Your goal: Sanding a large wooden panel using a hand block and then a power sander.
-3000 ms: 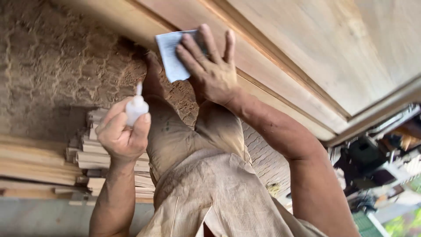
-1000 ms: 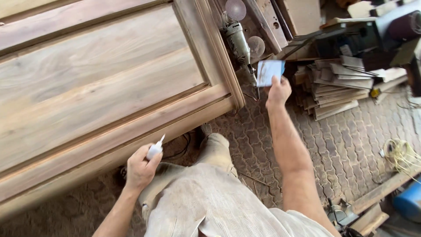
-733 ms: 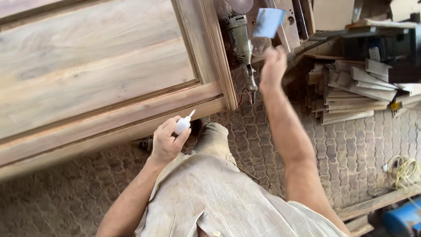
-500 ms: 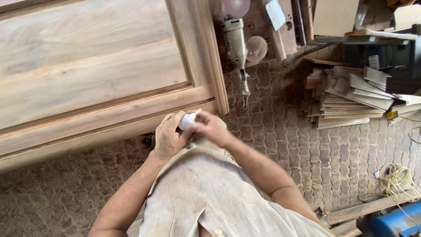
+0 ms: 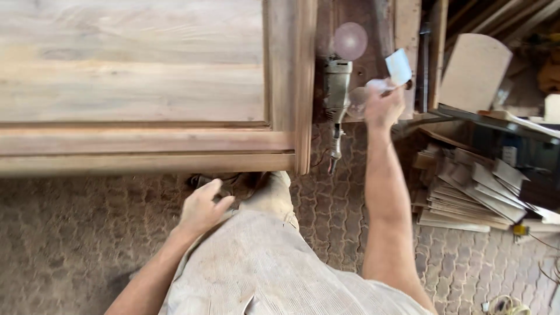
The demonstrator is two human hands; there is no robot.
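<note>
Pale sandpaper sheet (image 5: 399,66) upright, long axis tilted up-left, pinched by right hand (image 5: 382,105)

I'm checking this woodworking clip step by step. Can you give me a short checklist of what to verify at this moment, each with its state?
1. Right hand grips the pale sheet of sandpaper: ok.
2. Left hand holds something: cannot tell; no bottle shows, fingers curled near the thigh.
3. Wooden panel lies flat with its corner in view: ok.
4. Power grinder lies apart from both hands: ok.
5. Stack of wood strips is away from the arms: ok.
</note>
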